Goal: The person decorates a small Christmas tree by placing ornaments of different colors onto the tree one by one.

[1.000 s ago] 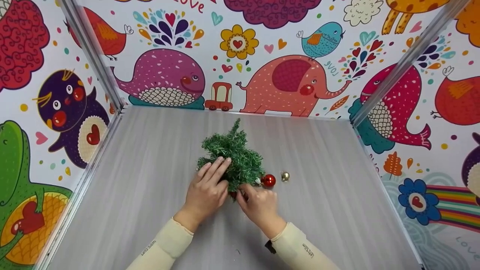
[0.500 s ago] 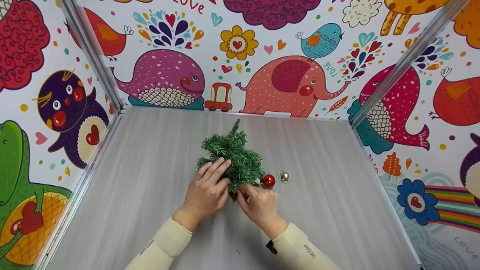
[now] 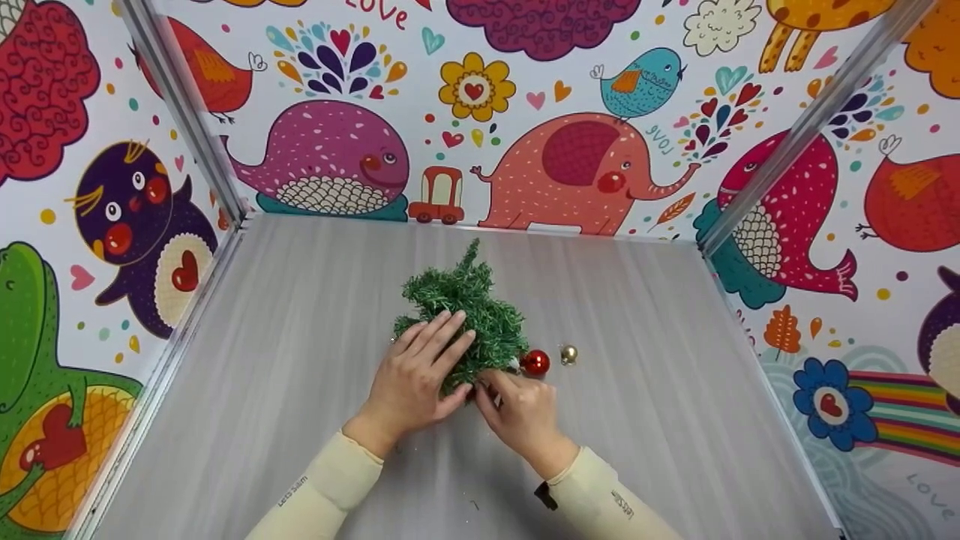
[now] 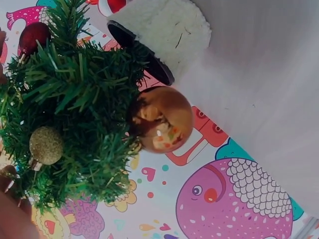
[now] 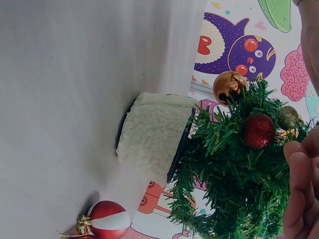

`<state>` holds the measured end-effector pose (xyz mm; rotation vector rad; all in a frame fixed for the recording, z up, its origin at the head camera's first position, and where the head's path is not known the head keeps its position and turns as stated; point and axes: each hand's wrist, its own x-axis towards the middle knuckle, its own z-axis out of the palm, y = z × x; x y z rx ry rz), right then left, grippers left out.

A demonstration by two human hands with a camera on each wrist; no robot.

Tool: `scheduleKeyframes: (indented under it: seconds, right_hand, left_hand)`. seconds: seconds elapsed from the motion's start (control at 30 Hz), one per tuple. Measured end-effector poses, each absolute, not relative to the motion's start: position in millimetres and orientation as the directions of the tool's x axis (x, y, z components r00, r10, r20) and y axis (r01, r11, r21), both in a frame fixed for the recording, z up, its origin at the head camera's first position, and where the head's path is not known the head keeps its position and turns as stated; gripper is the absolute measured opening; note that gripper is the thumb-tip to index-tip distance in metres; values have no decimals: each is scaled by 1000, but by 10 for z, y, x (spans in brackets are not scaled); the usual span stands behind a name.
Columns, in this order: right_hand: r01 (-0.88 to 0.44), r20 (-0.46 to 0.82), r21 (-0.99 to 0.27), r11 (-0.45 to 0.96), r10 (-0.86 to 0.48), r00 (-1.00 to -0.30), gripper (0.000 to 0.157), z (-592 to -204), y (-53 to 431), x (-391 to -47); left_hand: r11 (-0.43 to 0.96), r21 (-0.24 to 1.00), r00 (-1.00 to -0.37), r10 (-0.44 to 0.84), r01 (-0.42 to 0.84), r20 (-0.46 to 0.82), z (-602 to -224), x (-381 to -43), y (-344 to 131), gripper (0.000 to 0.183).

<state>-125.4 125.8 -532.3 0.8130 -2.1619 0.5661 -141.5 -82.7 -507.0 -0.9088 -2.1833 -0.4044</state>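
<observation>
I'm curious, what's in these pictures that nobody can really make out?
Head view: what the right hand may be pinching, covered by its own fingers.
Head view: the white base of the tree, hidden beneath the branches.
Left wrist view: part of the red-and-white bauble, cut off by the top edge.
Head view: a dark speck on the table, too small to identify.
</observation>
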Motion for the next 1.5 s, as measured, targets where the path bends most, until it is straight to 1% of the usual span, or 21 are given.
scheduleKeyframes:
  seconds: [0.1, 0.4, 0.5, 0.57, 0.67, 0.87, 1.0, 1.1, 1.23, 1.37, 1.5]
  right_hand:
    - [-709, 774, -120, 695, -381, -505, 14, -5314, 1293, -1239]
    - [-763, 788, -95, 639, -420, -450, 15, -5323, 1421, -1219]
    - [-771, 786, -89, 630, -432, -443, 16, -5368, 1492, -1226]
    - [-764, 778, -91, 639, -433, -455, 16, -5410, 1554, -1237]
    - [-739, 755, -111, 665, -427, -497, 15, -5487, 1669, -1258]
    - [-660, 676, -142, 738, -415, -609, 15, -5664, 1950, -1338]
    - [-584, 627, -188, 790, -361, -690, 18, -5765, 2163, -1442]
    - [-511, 573, -250, 822, -300, -763, 22, -5811, 2304, -1548]
    - [-445, 481, -311, 840, -265, -836, 32, -5847, 2420, -1692]
    - [-405, 402, -328, 854, -262, -877, 40, -5888, 2450, -1781]
    - [-415, 369, -319, 852, -292, -882, 44, -5928, 2448, -1822]
  left_hand:
    - [718, 5, -512, 492, 696, 704, -5077, -1417, -836, 75]
    - [746, 2, -534, 475, 666, 699, -5041, -1429, -818, 79]
    - [749, 6, -545, 476, 662, 690, -5042, -1425, -818, 80]
    - [750, 9, -551, 477, 661, 684, -5044, -1423, -819, 80]
    - [753, 12, -560, 480, 658, 675, -5049, -1421, -819, 81]
    - [755, 8, -565, 484, 656, 669, -5053, -1419, -813, 83]
    - [753, 11, -569, 488, 658, 661, -5047, -1418, -810, 84]
    - [755, 7, -576, 494, 656, 651, -5041, -1425, -813, 84]
    - [759, 2, -581, 496, 651, 645, -5019, -1432, -817, 85]
    - [763, -7, -590, 505, 646, 630, -5000, -1432, -811, 86]
    - [766, -17, -599, 515, 642, 613, -4995, -1425, -799, 84]
